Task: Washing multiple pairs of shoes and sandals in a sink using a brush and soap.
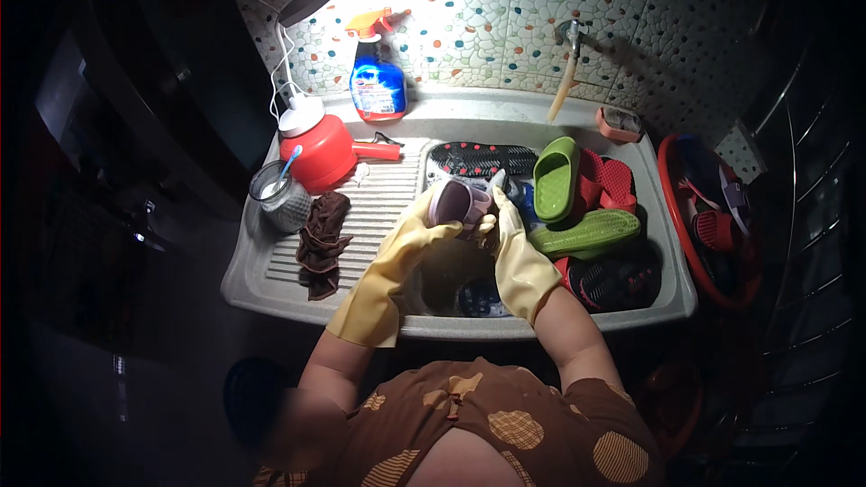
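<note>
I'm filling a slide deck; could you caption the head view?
Yellow-gloved left hand holds a purplish shoe, right hand at its side, over a sink with green slippers.

Gloves: smooth rubber-like; spray btl: glossy plas.; jar: txtrd glass; rag: matt cloth.

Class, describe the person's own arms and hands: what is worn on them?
The left hand and right hand wear pale yellow rubber gloves with loose, creased cuffs. Above these, the forearms are bare. The short brown sleeves carry tan patterned patches.
</note>
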Demonstrator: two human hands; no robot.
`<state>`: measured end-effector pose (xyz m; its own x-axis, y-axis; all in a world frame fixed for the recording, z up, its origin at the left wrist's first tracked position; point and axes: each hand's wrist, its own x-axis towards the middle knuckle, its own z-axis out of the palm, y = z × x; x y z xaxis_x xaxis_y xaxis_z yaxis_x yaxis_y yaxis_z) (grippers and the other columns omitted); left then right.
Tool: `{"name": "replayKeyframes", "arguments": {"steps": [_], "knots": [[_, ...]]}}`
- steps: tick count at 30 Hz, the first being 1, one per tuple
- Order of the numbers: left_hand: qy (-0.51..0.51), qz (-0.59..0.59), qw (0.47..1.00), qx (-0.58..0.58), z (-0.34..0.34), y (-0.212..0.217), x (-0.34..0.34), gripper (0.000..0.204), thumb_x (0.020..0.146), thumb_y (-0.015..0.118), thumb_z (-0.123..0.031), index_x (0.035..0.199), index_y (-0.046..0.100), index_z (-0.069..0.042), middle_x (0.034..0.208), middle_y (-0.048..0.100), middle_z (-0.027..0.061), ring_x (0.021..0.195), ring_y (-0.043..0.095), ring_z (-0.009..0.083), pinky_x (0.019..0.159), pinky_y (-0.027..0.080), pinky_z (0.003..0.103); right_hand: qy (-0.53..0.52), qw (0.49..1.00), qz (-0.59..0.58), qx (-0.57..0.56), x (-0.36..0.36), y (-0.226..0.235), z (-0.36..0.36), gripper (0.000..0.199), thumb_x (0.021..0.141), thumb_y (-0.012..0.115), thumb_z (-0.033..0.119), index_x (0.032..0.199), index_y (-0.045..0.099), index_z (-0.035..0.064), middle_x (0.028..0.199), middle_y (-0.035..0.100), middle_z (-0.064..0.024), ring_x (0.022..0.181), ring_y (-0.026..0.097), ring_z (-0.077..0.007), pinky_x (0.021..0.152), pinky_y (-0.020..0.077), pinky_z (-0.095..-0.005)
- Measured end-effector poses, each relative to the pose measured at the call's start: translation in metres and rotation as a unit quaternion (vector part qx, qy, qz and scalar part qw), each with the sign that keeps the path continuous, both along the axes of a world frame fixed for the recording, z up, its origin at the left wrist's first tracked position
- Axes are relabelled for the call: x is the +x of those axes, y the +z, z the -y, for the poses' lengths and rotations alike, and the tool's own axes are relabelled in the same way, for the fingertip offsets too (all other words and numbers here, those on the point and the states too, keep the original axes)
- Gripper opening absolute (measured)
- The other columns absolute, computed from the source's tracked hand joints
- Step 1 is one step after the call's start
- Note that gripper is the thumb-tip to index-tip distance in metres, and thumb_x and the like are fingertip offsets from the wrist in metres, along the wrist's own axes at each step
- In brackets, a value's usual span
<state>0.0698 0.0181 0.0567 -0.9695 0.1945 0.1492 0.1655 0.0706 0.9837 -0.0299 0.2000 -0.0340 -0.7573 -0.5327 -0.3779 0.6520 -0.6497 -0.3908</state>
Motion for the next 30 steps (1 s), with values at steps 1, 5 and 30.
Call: {"name": "replayKeyframes", "arguments": {"steps": [1,5,30], "knots": [[-0.023,-0.011,0.999,0.045,-0.002,0.002,0.001,0.065,0.088,0.069,-0.021,0.144,0.046,0.002,0.128,0.062,0.0144,0.112,0.058,0.0203,0.098,0.045,0.031,-0.018,0.999,0.044,0.017,0.001,0.003,0.000,0.040,0.097,0.056,0.058,0.094,0.059,0.0175,0.072,0.057,0.0044,0.042,0.037,-0.0031,0.036,0.0324,-0.0174],[0.139,0.079,0.987,-0.034,-0.006,-0.003,0.003,0.047,0.092,0.065,-0.017,0.135,0.057,-0.001,0.114,0.067,0.0087,0.104,0.061,0.0165,0.092,0.048,0.029,0.150,0.977,0.008,0.153,0.011,0.020,0.009,0.042,0.099,0.052,0.054,0.080,0.059,0.0170,0.059,0.051,0.0040,0.042,0.041,-0.0055,0.036,0.0364,-0.0207],[0.256,-0.124,0.930,-0.232,-0.004,-0.048,-0.009,0.040,0.092,0.066,-0.012,0.131,0.062,-0.004,0.102,0.071,0.0226,0.094,0.072,0.0290,0.081,0.054,0.035,0.030,0.582,-0.506,0.636,0.053,0.093,0.013,0.058,0.106,0.033,0.047,0.099,0.064,-0.0022,0.075,0.062,-0.0236,0.071,0.060,-0.0405,0.069,0.0463,-0.0460]]}}
